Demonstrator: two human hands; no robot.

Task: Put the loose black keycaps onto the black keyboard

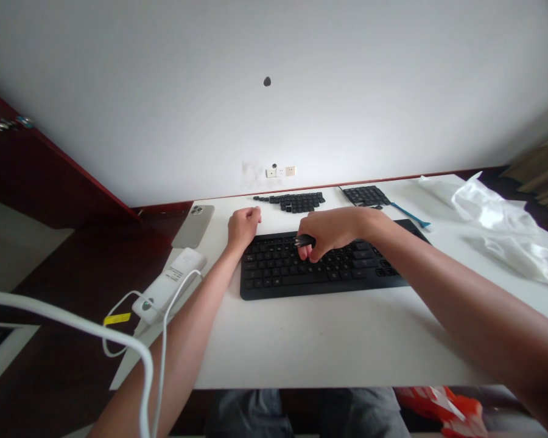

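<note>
A black keyboard [301,271] lies on the white desk [329,340] in front of me. My left hand [243,227] rests closed at the keyboard's far left corner, touching its edge. My right hand [331,231] is curled over the upper middle rows and pinches a small black tool [304,241] against the keys. Beyond the keyboard lies a row of loose black keycaps [296,201], and a second dark group of keycaps [366,196] sits to its right.
A phone [193,225] lies face down at the desk's left edge, with a white power bank [168,284] and its cable nearer me. A blue tool [411,215] lies behind the keyboard's right end. Crumpled white plastic [497,225] covers the right side.
</note>
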